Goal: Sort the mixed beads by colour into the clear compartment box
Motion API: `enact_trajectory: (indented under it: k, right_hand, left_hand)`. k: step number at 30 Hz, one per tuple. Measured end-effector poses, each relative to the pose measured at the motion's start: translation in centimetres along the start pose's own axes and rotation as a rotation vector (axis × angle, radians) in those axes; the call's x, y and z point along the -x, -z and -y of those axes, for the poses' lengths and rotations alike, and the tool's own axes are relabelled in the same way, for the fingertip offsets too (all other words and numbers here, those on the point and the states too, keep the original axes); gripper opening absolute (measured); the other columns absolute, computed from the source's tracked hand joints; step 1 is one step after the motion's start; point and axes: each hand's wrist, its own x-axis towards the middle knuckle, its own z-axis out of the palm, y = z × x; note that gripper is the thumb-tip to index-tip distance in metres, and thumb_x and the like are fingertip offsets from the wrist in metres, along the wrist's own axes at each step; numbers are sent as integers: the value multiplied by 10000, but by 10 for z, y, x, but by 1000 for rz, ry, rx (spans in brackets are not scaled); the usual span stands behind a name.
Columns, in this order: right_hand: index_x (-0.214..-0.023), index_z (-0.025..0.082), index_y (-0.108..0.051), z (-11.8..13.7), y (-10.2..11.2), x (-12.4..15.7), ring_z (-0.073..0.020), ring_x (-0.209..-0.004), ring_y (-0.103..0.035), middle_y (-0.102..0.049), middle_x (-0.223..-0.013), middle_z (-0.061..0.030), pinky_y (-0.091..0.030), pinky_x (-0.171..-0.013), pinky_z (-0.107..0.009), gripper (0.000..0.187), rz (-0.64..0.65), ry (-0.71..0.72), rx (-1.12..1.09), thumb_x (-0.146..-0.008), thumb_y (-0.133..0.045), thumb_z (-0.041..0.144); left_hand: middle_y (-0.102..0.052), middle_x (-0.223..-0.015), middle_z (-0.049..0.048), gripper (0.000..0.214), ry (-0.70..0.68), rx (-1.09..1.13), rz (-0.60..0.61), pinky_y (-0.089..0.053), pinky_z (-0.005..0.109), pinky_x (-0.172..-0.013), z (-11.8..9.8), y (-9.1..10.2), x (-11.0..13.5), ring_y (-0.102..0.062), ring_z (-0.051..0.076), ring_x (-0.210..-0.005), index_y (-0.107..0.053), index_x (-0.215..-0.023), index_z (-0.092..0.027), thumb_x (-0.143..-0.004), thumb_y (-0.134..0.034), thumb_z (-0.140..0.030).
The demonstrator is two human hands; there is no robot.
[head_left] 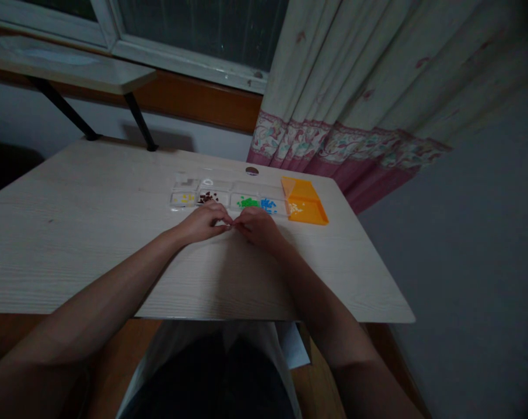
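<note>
My left hand [206, 222] and my right hand [258, 226] meet fingertip to fingertip just in front of a clear plastic tray [225, 199]. Both are closed in a pinch, and whatever lies between the fingertips is too small to make out. Within the tray's compartments are small yellow pieces [185, 198], dark brown pieces [208, 196], green pieces [248, 202] and blue pieces [268, 205]. To the right of the tray stands an open orange box [309, 214] with small pale pieces [296, 208] at its left side.
A round dark item [252, 171] lies behind the tray on the pale wooden table [93, 233]. At the back left rises a shelf [71, 64] on black legs. A curtain [333, 116] hangs behind the table's right end, beside a window [202, 35].
</note>
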Motion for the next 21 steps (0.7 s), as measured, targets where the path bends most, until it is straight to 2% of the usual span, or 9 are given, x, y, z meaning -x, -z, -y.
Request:
enact_trajectory:
  k: [6, 9, 13, 16, 19, 21]
  right_hand:
    - [-1030, 223, -774, -8, 5, 3, -193, -965, -608, -718, -990, -68, -407, -884, -302, 191, -66, -7, -25, -974, -592, 215]
    - [-974, 199, -775, -13, 15, 8, -186, -938, -622, -732, -963, -77, -426, -883, -297, 173, -52, -22, -72, -966, -604, 220]
    - [-915, 199, -787, -21, 30, 16, -151, -823, -629, -729, -877, -40, -447, -776, -257, 102, 141, -123, -151, -894, -690, 224]
    - [-953, 217, -800, -23, 39, 20, -126, -773, -632, -731, -884, -17, -448, -712, -229, 139, 306, -207, -232, -835, -729, 204]
    - [-912, 230, -814, -21, 45, 20, -127, -800, -638, -734, -887, -12, -451, -717, -223, 131, 376, -202, -248, -803, -753, 189]
    - [-856, 229, -817, -18, 46, 19, -129, -801, -631, -725, -850, -8, -449, -729, -227, 110, 377, -193, -214, -801, -748, 163]
  left_hand:
    - [-710, -962, 49, 170, -5, -56, -94, -434, 417, -974, 1, 2, 0, -619, 234, -986, -757, -986, -255, -912, -634, -347]
    - [-717, -954, 49, 166, 49, -97, -179, -441, 411, -952, 2, 3, 0, -618, 236, -978, -756, -982, -252, -912, -638, -344]
    - [-721, -944, 54, 157, 149, -133, -355, -446, 421, -937, 6, 5, 0, -610, 242, -960, -756, -969, -239, -904, -650, -335]
    - [-725, -937, 53, 152, 226, -131, -449, -442, 441, -957, 7, 9, -1, -616, 244, -946, -755, -966, -236, -902, -651, -327]
    - [-723, -922, 47, 149, 280, -120, -485, -443, 447, -968, 7, 12, -1, -624, 243, -934, -751, -969, -229, -897, -651, -313]
    - [-723, -919, 49, 155, 300, -119, -505, -447, 441, -966, 8, 14, -2, -626, 245, -935, -750, -977, -222, -897, -646, -306]
